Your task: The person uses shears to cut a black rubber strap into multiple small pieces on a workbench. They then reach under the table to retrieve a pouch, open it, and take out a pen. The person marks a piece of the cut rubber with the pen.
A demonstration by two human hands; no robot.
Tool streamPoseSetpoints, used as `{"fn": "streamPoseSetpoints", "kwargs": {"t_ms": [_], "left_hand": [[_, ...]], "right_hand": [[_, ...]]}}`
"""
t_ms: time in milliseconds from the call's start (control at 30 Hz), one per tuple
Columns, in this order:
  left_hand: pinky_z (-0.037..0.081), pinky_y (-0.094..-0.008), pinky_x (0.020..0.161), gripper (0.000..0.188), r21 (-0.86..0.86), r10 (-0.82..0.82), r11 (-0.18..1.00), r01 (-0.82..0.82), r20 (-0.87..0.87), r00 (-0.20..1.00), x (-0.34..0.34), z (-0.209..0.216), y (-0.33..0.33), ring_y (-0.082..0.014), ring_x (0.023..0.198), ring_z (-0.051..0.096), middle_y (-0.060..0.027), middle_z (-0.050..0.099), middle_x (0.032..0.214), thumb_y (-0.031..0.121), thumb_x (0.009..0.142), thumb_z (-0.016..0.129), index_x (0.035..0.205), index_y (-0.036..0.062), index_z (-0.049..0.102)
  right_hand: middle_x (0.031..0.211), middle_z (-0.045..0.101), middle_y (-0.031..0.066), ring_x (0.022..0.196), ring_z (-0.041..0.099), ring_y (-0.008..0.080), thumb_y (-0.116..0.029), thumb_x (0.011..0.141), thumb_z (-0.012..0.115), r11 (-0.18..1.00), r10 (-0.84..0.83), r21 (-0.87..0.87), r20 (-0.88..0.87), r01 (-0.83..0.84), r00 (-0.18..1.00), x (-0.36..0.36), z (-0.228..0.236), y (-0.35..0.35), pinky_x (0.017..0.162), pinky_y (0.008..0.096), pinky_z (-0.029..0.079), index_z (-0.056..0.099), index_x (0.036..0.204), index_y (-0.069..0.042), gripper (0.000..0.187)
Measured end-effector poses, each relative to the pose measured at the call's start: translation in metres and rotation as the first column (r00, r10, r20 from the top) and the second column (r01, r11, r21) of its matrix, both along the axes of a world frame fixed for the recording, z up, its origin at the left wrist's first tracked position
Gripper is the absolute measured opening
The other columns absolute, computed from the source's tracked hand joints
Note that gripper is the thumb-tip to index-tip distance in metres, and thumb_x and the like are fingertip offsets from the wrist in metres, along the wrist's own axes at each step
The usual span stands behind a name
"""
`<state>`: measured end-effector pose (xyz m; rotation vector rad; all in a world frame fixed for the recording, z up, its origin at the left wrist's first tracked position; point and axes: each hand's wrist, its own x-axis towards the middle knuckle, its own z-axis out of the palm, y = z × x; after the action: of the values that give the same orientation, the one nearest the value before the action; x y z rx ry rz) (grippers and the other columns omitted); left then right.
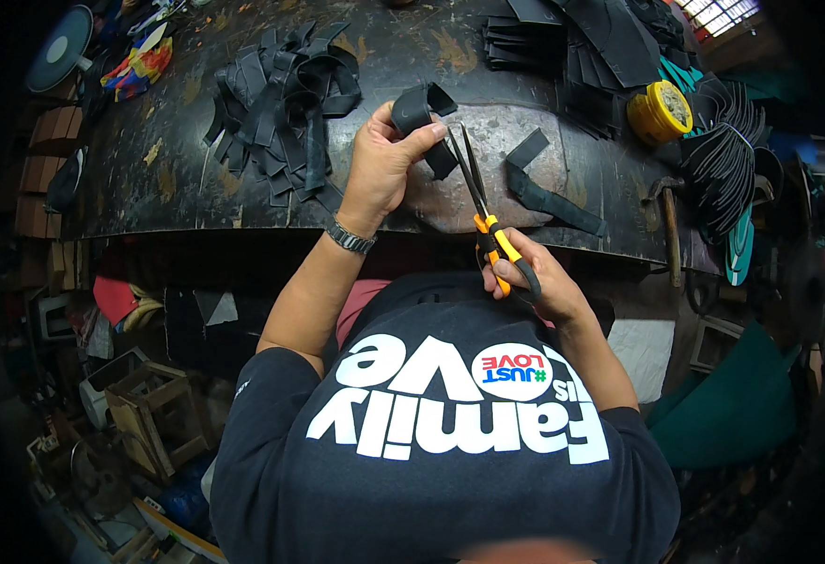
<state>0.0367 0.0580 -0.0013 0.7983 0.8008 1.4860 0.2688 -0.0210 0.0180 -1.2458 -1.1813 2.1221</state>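
My left hand (381, 164) is closed on a black leather strap (414, 108), pinching it between thumb and fingers; the strap curls over in a loop. My right hand (537, 274) grips a pair of scissors (490, 227) by its yellow and black handles. The dark blades point away from me, parted slightly, with their tips just right of the held strap. Beneath them, a worn grey board (450, 202) lies on the dark workbench (182, 202). Another bent black strap (553, 200) rests on the board's right side and reaches past its edge.
A heap of black straps (286, 103) lies left on the bench. Stacked black sheets (525, 45), a yellow tub (659, 113) and a tied bundle of dark strips (724, 141) are at the right. A hammer (671, 226) hangs over the front edge. Wooden frames (154, 414) stand lower left.
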Motion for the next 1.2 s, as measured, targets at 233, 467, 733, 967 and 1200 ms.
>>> {"fn": "streamPoseSetpoints", "kwargs": {"t_ms": [233,467,733,967,1200], "left_hand": [[0.054,-0.0244,0.077,0.022,0.043,0.017,0.999,-0.019,0.04,0.999,-0.001,0.003,-0.001,-0.0094,0.081,0.063,-0.0026,0.065,0.09,-0.002,0.08,0.072,0.098,0.0051,0.061],[0.052,-0.023,0.073,0.022,0.044,0.01,0.999,-0.009,-0.031,0.999,-0.002,0.003,-0.002,-0.0086,0.081,0.062,-0.0026,0.066,0.089,-0.001,0.08,0.072,0.098,0.0042,0.062],[0.051,-0.0248,0.077,0.02,0.073,0.022,0.997,-0.003,-0.255,0.967,-0.016,0.007,0.0,-0.01,0.083,0.062,-0.0015,0.065,0.091,0.002,0.081,0.072,0.098,0.0047,0.063],[0.05,-0.0258,0.078,0.029,0.045,0.053,0.999,-0.028,-0.826,0.562,-0.123,0.065,0.035,-0.0117,0.083,0.064,-0.0022,0.068,0.091,0.015,0.08,0.077,0.105,0.0043,0.065],[0.051,-0.0343,0.084,0.05,0.533,0.547,0.816,-0.225,-0.837,-0.001,-0.088,0.05,0.017,-0.0254,0.097,0.062,-0.0155,0.059,0.114,0.02,0.072,0.08,0.117,0.0059,0.062]], "right_hand": [[0.075,0.06,0.0049,0.066,0.058,0.0099,-0.027,0.085,0.071,0.999,0.008,-0.031,-0.003,-0.009,1.0,-0.001,-0.001,0.001,0.064,0.0221,0.047,0.053,0.106,-0.004,0.036],[0.074,0.06,0.0034,0.064,0.057,0.0093,-0.028,0.085,0.071,1.0,-0.003,-0.021,-0.028,0.002,1.0,-0.004,-0.001,-0.002,0.061,0.0217,0.046,0.053,0.102,-0.006,0.033],[0.064,0.057,-0.0005,0.051,0.055,0.0061,-0.02,0.083,0.074,0.993,-0.119,0.021,0.018,0.119,0.993,-0.006,0.001,-0.001,0.047,0.0167,0.043,0.056,0.094,-0.008,0.024],[0.095,0.067,0.0059,0.085,0.059,0.0071,0.0,0.081,0.069,0.668,-0.455,0.655,-0.018,0.354,0.89,0.035,0.005,0.019,0.075,0.0201,0.046,0.052,0.099,-0.005,0.026],[0.092,0.065,0.0136,0.085,0.061,0.0313,-0.002,0.073,0.064,0.451,-0.657,0.892,0.359,-0.036,0.663,0.038,-0.013,0.029,0.082,0.0398,0.047,0.055,0.105,-0.004,0.033]]}}
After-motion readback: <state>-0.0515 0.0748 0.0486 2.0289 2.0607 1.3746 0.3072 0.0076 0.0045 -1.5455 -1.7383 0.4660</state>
